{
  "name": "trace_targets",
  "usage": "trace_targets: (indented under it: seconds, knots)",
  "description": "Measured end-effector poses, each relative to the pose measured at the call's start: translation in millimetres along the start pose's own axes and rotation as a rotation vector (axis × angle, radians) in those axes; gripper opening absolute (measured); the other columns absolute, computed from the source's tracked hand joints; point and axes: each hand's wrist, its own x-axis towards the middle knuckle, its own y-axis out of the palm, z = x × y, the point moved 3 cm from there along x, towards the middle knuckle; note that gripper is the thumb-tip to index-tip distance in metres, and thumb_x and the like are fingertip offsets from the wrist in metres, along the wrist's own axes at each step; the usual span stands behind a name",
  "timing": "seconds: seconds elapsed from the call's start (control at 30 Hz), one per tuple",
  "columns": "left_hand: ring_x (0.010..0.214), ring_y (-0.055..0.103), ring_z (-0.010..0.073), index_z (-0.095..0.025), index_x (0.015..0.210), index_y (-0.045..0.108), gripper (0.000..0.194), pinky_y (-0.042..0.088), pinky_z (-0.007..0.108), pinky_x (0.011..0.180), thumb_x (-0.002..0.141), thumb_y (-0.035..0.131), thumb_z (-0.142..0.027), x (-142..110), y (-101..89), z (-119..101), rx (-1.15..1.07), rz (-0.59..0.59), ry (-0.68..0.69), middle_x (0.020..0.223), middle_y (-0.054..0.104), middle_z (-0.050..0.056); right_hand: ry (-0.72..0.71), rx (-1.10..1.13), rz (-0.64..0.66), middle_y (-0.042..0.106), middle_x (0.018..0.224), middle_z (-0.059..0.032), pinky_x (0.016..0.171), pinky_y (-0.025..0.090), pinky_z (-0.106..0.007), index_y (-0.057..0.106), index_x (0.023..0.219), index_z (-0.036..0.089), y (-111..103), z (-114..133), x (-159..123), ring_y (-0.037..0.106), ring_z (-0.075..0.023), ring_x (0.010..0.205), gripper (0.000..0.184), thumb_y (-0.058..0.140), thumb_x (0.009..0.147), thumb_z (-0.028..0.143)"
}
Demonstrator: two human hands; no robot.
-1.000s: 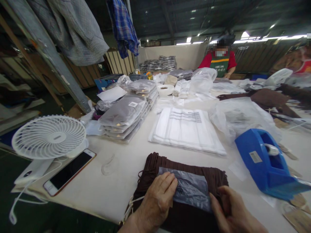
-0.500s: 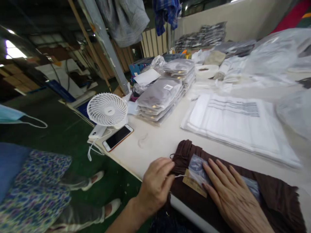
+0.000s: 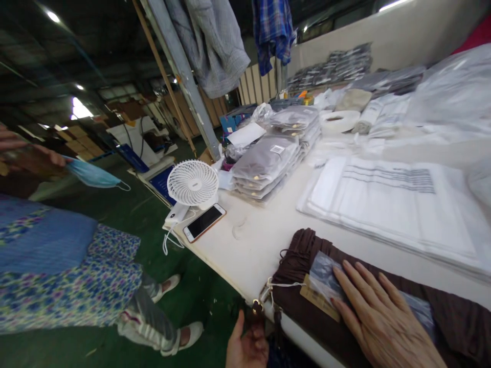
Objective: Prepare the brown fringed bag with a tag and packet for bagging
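My right hand [image 3: 379, 317] lies flat, fingers stretched out, on a small clear plastic bag [image 3: 326, 273] and a brown paper tag [image 3: 316, 300] on top of a folded dark brown garment [image 3: 303, 255] at the table's near edge. My left hand [image 3: 247, 345] is below the table edge, fingers curled around a dark part of the garment hanging there, near a small metal piece [image 3: 256, 306] and white tag string [image 3: 282, 284].
A white table [image 3: 249, 245] carries a stack of flat white printed bags [image 3: 387, 197], piles of bagged grey garments [image 3: 268, 163], a small white fan [image 3: 193, 183] and a phone [image 3: 204, 222]. A person in floral clothing [image 3: 69, 271] stands at left on the green floor.
The view has swung left and down. My left hand dropped from the garment's top corner to below the table edge. My right hand stayed flat on the plastic bag.
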Motion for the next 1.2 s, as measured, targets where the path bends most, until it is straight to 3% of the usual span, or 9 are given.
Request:
trace_targets:
  seconds: [0.13,0.3,0.4,0.5,0.63,0.7,0.87,1.03,1.2]
  knots:
    - [0.040,0.040,0.0043,-0.015,0.068,0.050,0.019,0.028,0.013,0.036,0.086,0.047,-0.012,-22,14.5,-40,-0.019,0.023,0.327,0.067,0.061,0.003,0.041,-0.043,0.002,0.057,0.122,-0.0160,0.092,0.035,-0.056,0.063,0.105,0.016,2,0,-1,0.017,-0.0365,0.135,0.040,0.030,0.084,0.013]
    - [0.054,0.052,0.0096,-0.018,0.081,0.057,0.026,0.041,0.017,0.045,0.065,0.076,-0.023,-90,64.5,-79,0.555,0.378,1.030,0.079,0.066,0.002,0.175,-0.042,0.052,0.052,0.129,-0.0180,0.097,0.035,-0.053,0.053,0.122,0.006,10,1,-5,0.043,-0.0346,0.122,0.042,0.033,0.090,0.025]
    - [0.062,0.059,0.0139,-0.019,0.085,0.060,0.020,0.046,0.020,0.052,0.070,0.073,-0.024,-117,113.8,-54,1.102,0.542,1.303,0.074,0.066,0.001,0.239,0.002,0.060,0.050,0.131,-0.0170,0.098,0.036,-0.051,0.047,0.129,0.008,12,1,-7,0.045,-0.0318,0.121,0.046,0.033,0.092,0.031]
    - [0.061,0.058,0.0141,-0.016,0.090,0.062,0.013,0.047,0.023,0.058,0.078,0.061,-0.021,-113,156.0,-5,1.588,0.865,1.479,0.072,0.065,0.002,0.309,0.063,0.023,0.050,0.131,-0.0164,0.097,0.040,-0.046,0.022,0.142,0.007,7,-4,-7,0.046,-0.0268,0.121,0.055,0.030,0.093,0.031]
    - [0.066,0.058,0.0169,-0.013,0.089,0.062,0.019,0.046,0.027,0.060,0.083,0.045,-0.019,-88,180.8,37,1.759,1.241,1.570,0.074,0.064,0.006,0.373,0.102,-0.058,0.054,0.127,-0.0139,0.092,0.046,-0.034,0.003,0.144,0.006,0,-10,-8,0.052,-0.0178,0.116,0.058,0.025,0.093,0.022]
    - [0.064,0.056,0.0151,-0.014,0.089,0.063,0.016,0.044,0.025,0.060,0.080,0.051,-0.021,-80,185.7,34,1.710,1.200,1.453,0.074,0.063,0.004,0.347,0.082,-0.035,0.054,0.128,-0.0131,0.094,0.044,-0.035,0.007,0.145,0.007,1,-9,-8,0.051,-0.0189,0.117,0.058,0.028,0.093,0.022]
    - [0.052,0.045,0.0087,-0.016,0.082,0.063,0.017,0.035,0.018,0.048,0.071,0.068,-0.029,-79,176.9,-21,1.364,0.782,1.114,0.059,0.055,-0.003,0.302,0.017,0.024,0.053,0.129,-0.0145,0.098,0.037,-0.042,0.017,0.143,0.004,10,-5,-8,0.049,-0.0254,0.118,0.060,0.035,0.092,0.032]
    - [0.046,0.046,0.0073,-0.013,0.082,0.063,0.033,0.036,0.017,0.044,0.057,0.078,-0.028,-69,126.1,-70,0.690,0.502,0.953,0.069,0.066,0.004,0.215,-0.021,-0.016,0.055,0.125,-0.0166,0.099,0.033,-0.043,0.020,0.142,0.001,11,-5,-8,0.051,-0.0284,0.114,0.060,0.032,0.093,0.033]
    - [0.046,0.049,0.0079,-0.012,0.072,0.061,0.027,0.037,0.016,0.042,0.053,0.077,-0.023,-46,69.1,-82,0.334,0.273,0.781,0.065,0.065,0.004,0.144,-0.030,0.017,0.053,0.127,-0.0183,0.100,0.032,-0.047,0.031,0.137,0.001,13,-4,-12,0.048,-0.0311,0.118,0.053,0.031,0.092,0.027]
